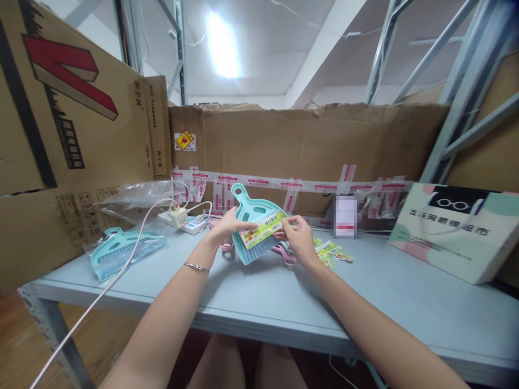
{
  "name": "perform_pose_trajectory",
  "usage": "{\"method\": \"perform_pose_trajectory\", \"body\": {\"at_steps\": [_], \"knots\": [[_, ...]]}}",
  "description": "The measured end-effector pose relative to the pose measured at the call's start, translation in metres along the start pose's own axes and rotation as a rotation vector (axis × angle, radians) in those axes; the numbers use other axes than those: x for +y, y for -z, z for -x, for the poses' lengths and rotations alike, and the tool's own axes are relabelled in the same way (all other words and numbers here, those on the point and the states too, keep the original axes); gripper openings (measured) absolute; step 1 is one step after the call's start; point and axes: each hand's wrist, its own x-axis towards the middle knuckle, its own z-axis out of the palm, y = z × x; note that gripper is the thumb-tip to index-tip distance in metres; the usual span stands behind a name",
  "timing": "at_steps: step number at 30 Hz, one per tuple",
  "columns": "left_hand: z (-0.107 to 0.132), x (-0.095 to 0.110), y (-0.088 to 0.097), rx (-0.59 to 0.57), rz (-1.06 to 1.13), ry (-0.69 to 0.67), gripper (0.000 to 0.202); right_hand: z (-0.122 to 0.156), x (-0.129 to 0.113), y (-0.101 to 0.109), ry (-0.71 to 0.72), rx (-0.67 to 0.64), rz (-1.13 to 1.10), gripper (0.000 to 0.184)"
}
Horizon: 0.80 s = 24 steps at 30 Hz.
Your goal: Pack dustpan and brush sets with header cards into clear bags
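My left hand (227, 228) grips the left side of a teal mini dustpan-and-brush set (252, 216) held tilted above the table, thumb pressed on a yellow-green paper label (263, 229) lying across its front. My right hand (297, 233) pinches the label's right end. Pink dustpan pieces (284, 255) lie on the table just behind and below my hands. A silver bracelet is on my left wrist.
Loose paper labels (333, 250) lie right of my hands. A bagged teal set (121, 249) rests at the left on the grey table (365, 302). A white power strip (181, 220) with cable, cardboard boxes behind, and a printed paper bag (454, 232) at right.
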Motion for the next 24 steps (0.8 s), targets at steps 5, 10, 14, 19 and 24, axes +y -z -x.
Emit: {"method": "perform_pose_trajectory", "body": {"at_steps": [5, 10, 14, 19, 24], "knots": [[0.001, 0.001, 0.000, 0.011, -0.024, -0.027, 0.055, 0.002, -0.003, 0.002, 0.011, 0.008, 0.002, 0.038], [0.000, 0.001, 0.002, 0.043, -0.021, -0.027, 0.050, 0.003, -0.006, 0.007, 0.121, 0.189, -0.059, 0.044], [0.001, 0.005, 0.002, 0.090, -0.016, -0.023, 0.054, 0.004, -0.001, 0.001, 0.080, 0.290, -0.198, 0.050], [0.004, 0.009, -0.004, 0.052, -0.014, -0.026, 0.052, 0.013, 0.007, -0.016, -0.195, -0.025, -0.331, 0.039], [0.004, 0.001, -0.013, 0.056, -0.067, -0.044, 0.052, 0.016, 0.011, -0.020, -0.410, -0.081, -0.538, 0.030]]}}
